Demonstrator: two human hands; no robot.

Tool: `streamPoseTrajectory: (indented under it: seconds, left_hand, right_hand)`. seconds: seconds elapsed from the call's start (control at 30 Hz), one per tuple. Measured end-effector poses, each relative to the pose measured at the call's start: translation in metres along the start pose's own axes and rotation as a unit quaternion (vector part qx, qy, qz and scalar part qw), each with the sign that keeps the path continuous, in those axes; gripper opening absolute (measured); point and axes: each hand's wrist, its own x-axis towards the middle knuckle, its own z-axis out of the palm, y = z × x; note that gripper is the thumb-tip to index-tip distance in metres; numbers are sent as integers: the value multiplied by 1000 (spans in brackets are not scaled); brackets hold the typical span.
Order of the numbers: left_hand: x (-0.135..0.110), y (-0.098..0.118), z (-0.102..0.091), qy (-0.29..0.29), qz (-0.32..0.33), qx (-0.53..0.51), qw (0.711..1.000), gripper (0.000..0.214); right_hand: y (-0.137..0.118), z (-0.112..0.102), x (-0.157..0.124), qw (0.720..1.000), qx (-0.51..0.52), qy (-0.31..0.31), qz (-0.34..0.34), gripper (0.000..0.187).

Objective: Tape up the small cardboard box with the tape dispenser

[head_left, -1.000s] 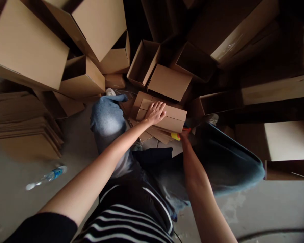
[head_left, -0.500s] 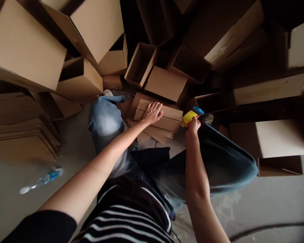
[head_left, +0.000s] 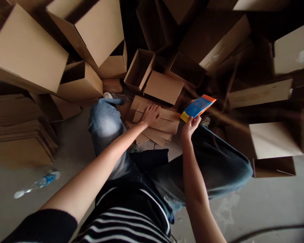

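My left hand [head_left: 151,115] lies on top of a small stack of flattened cardboard cartons [head_left: 170,122] between my legs, palm down with its fingers stretched out. Just to the right, my right hand [head_left: 191,126] grips a flat blue, yellow and orange thing [head_left: 198,107] at its yellow end. Its blue face shows, with an orange edge at the far side; I cannot make out exactly what it is. Thin brown streaks, smeared by motion, cross the space to its right.
Open cardboard boxes [head_left: 140,69] crowd the far side, with a large carton [head_left: 30,50] at the upper left. Flattened cardboard [head_left: 20,145] is piled on the left. A plastic bottle [head_left: 42,182] lies on the grey floor [head_left: 271,199]. A dark cable [head_left: 273,228] runs at the lower right.
The coloured thing in my right hand has turned, now showing a broad blue face where mostly yellow showed before. Blurred brown streaks have appeared beside it. My left hand stays on the cardboard.
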Motion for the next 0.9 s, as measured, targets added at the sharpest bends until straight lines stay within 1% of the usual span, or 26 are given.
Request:
streamPoseTrajectory:
  seconds: [0.07, 0.13, 0.27, 0.37, 0.47, 0.57, 0.67, 0.77, 0.9]
  left_hand:
    - [-1, 0, 0, 8, 8, 5, 1000, 52]
    - [-1, -1, 1, 14, 12, 10, 1000, 52]
    - [0, -3, 3, 15, 15, 20, 1000, 52]
    - [0, -3, 3, 10, 19, 25, 999, 53]
    - [0, -3, 3, 8, 17, 26, 1000, 53]
    - [1, -3, 4, 7, 13, 22, 1000, 52]
    - [2, -4, 6, 10, 15, 22, 1000, 52]
    - [2, -4, 8, 9, 15, 25, 1000, 52]
    - [2, -2, 3, 8, 13, 22, 1000, 50]
  right_hand:
    - [-14, -6, 1, 997, 64, -15, -29, 29]
    - [-28, -12, 1, 989, 136, -38, -39, 30]
    - [-51, -22, 0, 961, 256, -100, -15, 32]
    - [-56, -22, -5, 941, 306, -147, 15, 34]
    - [-54, -17, -14, 925, 323, -194, 46, 33]
    - [-50, -11, -20, 912, 318, -243, 84, 34]
    - [-47, -9, -20, 905, 309, -276, 98, 31]
    - [-42, -9, -16, 906, 303, -280, 95, 31]
    - [-35, -10, -11, 920, 278, -249, 120, 48]
